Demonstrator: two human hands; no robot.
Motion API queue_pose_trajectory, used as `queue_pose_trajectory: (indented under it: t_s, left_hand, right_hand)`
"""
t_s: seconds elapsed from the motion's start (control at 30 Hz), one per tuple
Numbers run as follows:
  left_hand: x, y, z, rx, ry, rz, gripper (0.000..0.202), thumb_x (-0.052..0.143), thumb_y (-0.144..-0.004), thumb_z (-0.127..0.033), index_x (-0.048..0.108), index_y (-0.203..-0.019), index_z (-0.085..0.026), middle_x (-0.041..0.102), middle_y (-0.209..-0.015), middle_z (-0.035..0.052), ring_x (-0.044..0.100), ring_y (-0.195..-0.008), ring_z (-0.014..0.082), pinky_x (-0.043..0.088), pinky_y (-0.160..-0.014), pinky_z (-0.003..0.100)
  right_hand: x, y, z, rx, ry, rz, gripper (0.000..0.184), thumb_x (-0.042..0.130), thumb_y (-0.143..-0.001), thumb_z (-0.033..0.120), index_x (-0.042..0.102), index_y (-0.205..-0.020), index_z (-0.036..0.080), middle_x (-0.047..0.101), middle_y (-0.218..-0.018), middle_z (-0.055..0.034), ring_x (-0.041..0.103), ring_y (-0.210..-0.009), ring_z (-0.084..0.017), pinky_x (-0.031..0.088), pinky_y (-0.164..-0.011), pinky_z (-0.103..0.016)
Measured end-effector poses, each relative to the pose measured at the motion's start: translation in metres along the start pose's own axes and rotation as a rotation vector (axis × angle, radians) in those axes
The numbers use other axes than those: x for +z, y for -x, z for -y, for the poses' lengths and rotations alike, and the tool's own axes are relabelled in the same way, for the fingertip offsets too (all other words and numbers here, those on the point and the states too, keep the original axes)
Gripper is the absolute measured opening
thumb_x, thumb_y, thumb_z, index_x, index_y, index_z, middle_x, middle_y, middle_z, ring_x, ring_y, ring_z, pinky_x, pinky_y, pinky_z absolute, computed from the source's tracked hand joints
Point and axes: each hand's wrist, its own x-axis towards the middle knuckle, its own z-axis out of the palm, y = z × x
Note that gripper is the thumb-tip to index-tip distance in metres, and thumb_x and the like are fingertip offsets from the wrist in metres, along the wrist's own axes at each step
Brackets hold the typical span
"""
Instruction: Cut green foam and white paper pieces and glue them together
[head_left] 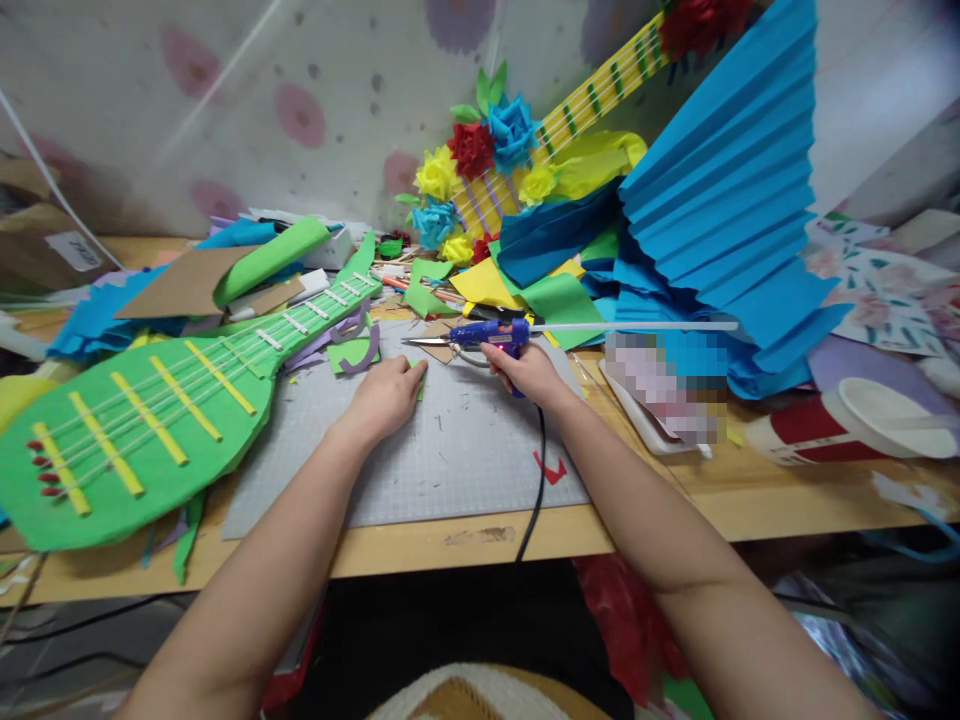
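Note:
My right hand [531,372] is wrapped round the handle of a blue glue gun [480,335]. A long white glue stick [637,327] juts out of its back, and its metal nozzle points left. A black cord hangs from the handle to the table edge. My left hand [386,398] rests on the grey cutting mat [457,470] with curled fingers. A small sliver of green paper [421,382] shows at its fingertips, the rest hidden by the hand. The nozzle is just above and beyond the left fingertips. Purple paper scraps [360,345] lie beyond that hand.
A green paper guitar [165,420] lies at the left. Behind stands a yellow paper guitar [600,90] with paper roses. Pleated blue paper [727,200] rises at the right, near a paper cup [832,425] and a phone-like white object [660,420]. A red scrap [551,468] lies on the mat.

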Motion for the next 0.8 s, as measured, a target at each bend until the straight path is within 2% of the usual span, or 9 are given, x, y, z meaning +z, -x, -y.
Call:
queue_pose_trajectory:
  t_s: [0.13,0.27,0.37,0.43,0.53,0.7,0.8]
  left_hand:
    - [-0.0004,0.0011,-0.0013,-0.003,-0.037,0.004,0.044,0.029,-0.090,-0.027,0.047,-0.129,-0.019,0.054,-0.091,0.0106,0.053,-0.086,0.0211,0.038,-0.079,0.032]
    - [0.0020,0.0023,0.0037,-0.030,0.083,-0.045,0.047,0.034,-0.088,-0.028,0.039,-0.135,-0.022,0.054,-0.090,0.0085,0.052,-0.086,0.0201,0.039,-0.078,0.031]
    - [0.0028,0.0036,0.0070,-0.047,0.142,-0.071,0.044,0.034,-0.088,-0.027,0.048,-0.129,-0.021,0.055,-0.092,0.0085,0.052,-0.088,0.0193,0.039,-0.079,0.029]
    - [0.0023,0.0046,0.0074,-0.022,0.119,-0.050,0.041,0.035,-0.087,-0.028,0.055,-0.123,-0.022,0.055,-0.093,0.0088,0.052,-0.088,0.0196,0.039,-0.079,0.030]
    - [0.0006,0.0060,0.0053,-0.013,0.075,-0.011,0.040,0.035,-0.088,-0.031,0.056,-0.121,-0.023,0.054,-0.093,0.0099,0.051,-0.087,0.0215,0.038,-0.077,0.033]
    - [0.0003,0.0075,0.0016,-0.035,0.024,-0.004,0.044,0.030,-0.089,-0.034,0.051,-0.126,-0.024,0.053,-0.096,0.0110,0.050,-0.089,0.0227,0.037,-0.081,0.035]
    - [0.0023,0.0070,0.0045,-0.015,0.034,-0.030,0.047,0.030,-0.089,-0.033,0.041,-0.134,-0.023,0.054,-0.095,0.0099,0.050,-0.088,0.0211,0.037,-0.081,0.033]
  right_hand:
    - [-0.0006,-0.0021,-0.0049,0.010,-0.064,-0.016,0.048,0.051,-0.074,0.061,0.052,-0.055,0.017,0.046,-0.039,0.0025,0.041,-0.034,-0.008,0.034,-0.038,-0.021]
    - [-0.0006,-0.0040,-0.0081,0.000,-0.131,-0.033,0.048,0.052,-0.072,0.062,0.052,-0.056,0.016,0.047,-0.040,0.0025,0.041,-0.034,-0.007,0.033,-0.037,-0.020]
    - [-0.0002,-0.0045,-0.0079,0.001,-0.188,-0.040,0.048,0.053,-0.072,0.061,0.051,-0.056,0.016,0.046,-0.041,0.0026,0.040,-0.033,-0.006,0.033,-0.036,-0.020]
    - [0.0004,-0.0047,-0.0075,0.007,-0.235,-0.042,0.047,0.054,-0.072,0.060,0.051,-0.055,0.016,0.046,-0.041,0.0026,0.039,-0.033,-0.006,0.032,-0.035,-0.020]
    - [0.0016,-0.0052,-0.0078,0.014,-0.277,-0.040,0.046,0.055,-0.071,0.059,0.051,-0.055,0.017,0.045,-0.041,0.0027,0.039,-0.033,-0.006,0.033,-0.035,-0.020]
    - [0.0030,-0.0063,-0.0097,0.014,-0.305,-0.045,0.044,0.055,-0.071,0.059,0.051,-0.058,0.017,0.047,-0.043,0.0027,0.040,-0.035,-0.006,0.033,-0.035,-0.019]
    - [0.0027,-0.0064,-0.0104,0.016,-0.306,-0.046,0.044,0.055,-0.071,0.059,0.051,-0.057,0.017,0.047,-0.043,0.0024,0.039,-0.035,-0.006,0.032,-0.035,-0.019]
